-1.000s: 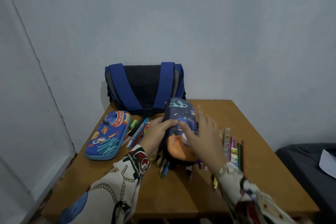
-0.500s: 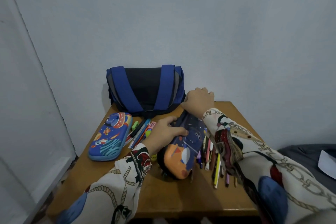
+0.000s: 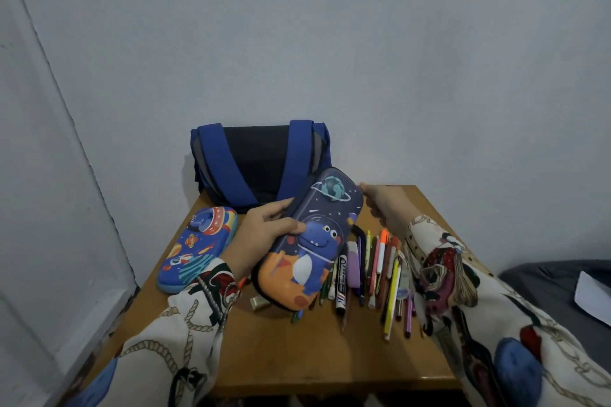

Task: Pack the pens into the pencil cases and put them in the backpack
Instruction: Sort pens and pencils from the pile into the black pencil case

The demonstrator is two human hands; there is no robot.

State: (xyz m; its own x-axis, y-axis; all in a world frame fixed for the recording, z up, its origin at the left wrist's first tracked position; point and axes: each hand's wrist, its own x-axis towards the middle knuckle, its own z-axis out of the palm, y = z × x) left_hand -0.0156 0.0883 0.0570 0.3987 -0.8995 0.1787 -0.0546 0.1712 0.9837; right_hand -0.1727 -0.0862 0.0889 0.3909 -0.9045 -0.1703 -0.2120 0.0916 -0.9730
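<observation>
The left hand (image 3: 264, 225) grips the dinosaur pencil case (image 3: 310, 241) at its left long side, with the thumb on the printed top and the other fingers curled under it. The case is tilted: its orange near end rests on the desk (image 3: 314, 357) near the middle, and its dark far end with the planet picture is lifted toward the backpack (image 3: 258, 162). The right hand (image 3: 386, 205) is at the far right corner of the case, and its fingers (image 3: 365, 190) are bunched together against that corner. I cannot tell if they pinch something small there, such as a zip pull, because this part is blurred.

The backpack, dark with blue straps, stands at the far edge of the desk against the wall. A second pencil case (image 3: 198, 248), blue with a rocket and planets, lies closed near the left edge of the desk, apart from the first one. The pens (image 3: 380, 274) and pencils lie loose in a row just to the right of the dinosaur case, between it and the right sleeve (image 3: 463, 291). A black marker (image 3: 341, 281) lies in this row, close to the case. Some pens also lie partly under the near end of the case.
</observation>
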